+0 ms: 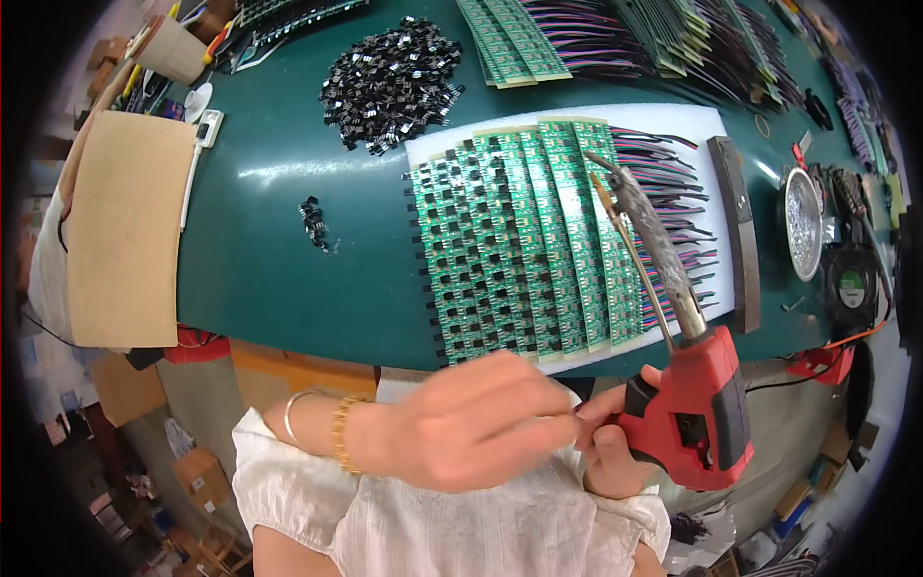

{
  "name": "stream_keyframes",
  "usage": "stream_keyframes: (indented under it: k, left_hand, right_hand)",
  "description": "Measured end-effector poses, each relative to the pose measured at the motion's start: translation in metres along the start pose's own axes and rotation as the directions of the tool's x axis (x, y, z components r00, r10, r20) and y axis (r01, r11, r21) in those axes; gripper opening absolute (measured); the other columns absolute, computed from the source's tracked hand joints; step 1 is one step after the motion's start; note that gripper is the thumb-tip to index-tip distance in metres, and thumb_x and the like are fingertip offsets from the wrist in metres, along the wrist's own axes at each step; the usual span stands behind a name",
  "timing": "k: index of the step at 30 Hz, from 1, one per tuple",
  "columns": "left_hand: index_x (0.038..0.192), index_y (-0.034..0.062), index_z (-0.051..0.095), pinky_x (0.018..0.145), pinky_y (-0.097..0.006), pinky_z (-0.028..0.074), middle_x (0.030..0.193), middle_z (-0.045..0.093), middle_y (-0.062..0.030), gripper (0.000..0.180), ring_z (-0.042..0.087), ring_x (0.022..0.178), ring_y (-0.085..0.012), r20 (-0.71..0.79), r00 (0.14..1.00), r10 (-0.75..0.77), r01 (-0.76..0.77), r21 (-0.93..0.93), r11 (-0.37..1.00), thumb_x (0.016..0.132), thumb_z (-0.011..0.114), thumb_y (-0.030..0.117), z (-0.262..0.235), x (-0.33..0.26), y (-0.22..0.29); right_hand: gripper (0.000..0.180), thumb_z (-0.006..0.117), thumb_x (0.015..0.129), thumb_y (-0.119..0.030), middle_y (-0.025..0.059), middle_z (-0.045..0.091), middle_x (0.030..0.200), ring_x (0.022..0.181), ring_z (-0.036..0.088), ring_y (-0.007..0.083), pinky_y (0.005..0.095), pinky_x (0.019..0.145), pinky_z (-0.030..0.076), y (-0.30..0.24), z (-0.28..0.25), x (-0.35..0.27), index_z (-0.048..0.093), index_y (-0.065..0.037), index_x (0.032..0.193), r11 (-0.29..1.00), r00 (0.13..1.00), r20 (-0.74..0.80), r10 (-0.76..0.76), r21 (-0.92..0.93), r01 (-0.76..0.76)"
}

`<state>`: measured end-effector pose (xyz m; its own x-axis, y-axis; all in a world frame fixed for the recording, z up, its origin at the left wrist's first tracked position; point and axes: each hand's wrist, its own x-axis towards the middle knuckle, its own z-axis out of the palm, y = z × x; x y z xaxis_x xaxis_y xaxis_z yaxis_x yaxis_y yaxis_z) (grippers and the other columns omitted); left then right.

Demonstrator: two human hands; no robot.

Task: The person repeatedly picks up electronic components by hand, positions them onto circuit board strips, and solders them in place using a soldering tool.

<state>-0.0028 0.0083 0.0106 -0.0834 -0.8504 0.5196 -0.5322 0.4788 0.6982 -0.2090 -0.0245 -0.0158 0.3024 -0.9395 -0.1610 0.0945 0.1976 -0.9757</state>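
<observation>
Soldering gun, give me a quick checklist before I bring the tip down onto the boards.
1. Right hand grips the red soldering gun by its handle: ok.
2. Tip is lifted over the green boards, pointing away from the body: ok.
3. Left hand sits close against the gun's handle, away from the tip: ok.
4. Boards lie in overlapping rows on the white pad: ok.
5. Tip hot enough: cannot tell.
6. Loose black parts are piled apart from the boards: ok.
</observation>
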Motion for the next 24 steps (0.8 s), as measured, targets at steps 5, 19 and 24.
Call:
stream_keyframes:
  k: [5, 19, 24]
  left_hand:
    - [0.094, -0.0081, 0.067, 0.07, -0.038, 0.055, 0.094, 0.067, -0.0193, 0.026, 0.062, 0.077, -0.0299, 0.012, 0.962, 0.272, -0.272, 0.02, 0.962, 0.071, 0.07, 0.004, 0.021, 0.012, -0.007]
    - [0.093, -0.0087, 0.068, 0.071, -0.04, 0.058, 0.092, 0.067, -0.0206, 0.02, 0.063, 0.074, -0.0285, 0.072, 0.96, 0.272, -0.276, 0.054, 0.96, 0.076, 0.067, 0.003, 0.019, 0.013, -0.013]
    - [0.086, -0.009, 0.063, 0.063, -0.036, 0.054, 0.085, 0.061, -0.0164, 0.028, 0.06, 0.071, -0.0269, 0.054, 0.974, 0.218, -0.223, 0.114, 0.968, 0.065, 0.068, 0.008, 0.015, 0.016, -0.011]
  right_hand:
    - [0.081, 0.084, 0.079, -0.034, 0.0066, 0.063, 0.073, 0.057, 0.055, 0.0117, 0.0239, 0.052, 0.043, -0.01, 0.004, 0.0, 0.036, -0.003, 0.137, 0.998, 0.995, -0.088, 0.045, -0.046, -0.05]
    - [0.078, 0.079, 0.078, -0.006, 0.0075, 0.065, 0.076, 0.067, 0.061, 0.0155, 0.0278, 0.065, 0.051, -0.001, -0.022, 0.004, 0.03, 0.001, 0.139, 0.995, 0.991, 0.099, 0.087, -0.064, -0.081]
    - [0.075, 0.075, 0.083, -0.009, 0.0076, 0.064, 0.075, 0.065, 0.06, 0.0161, 0.0287, 0.062, 0.051, -0.01, -0.016, 0.013, 0.028, -0.003, 0.141, 0.949, 0.972, 0.235, -0.028, -0.299, 0.1]
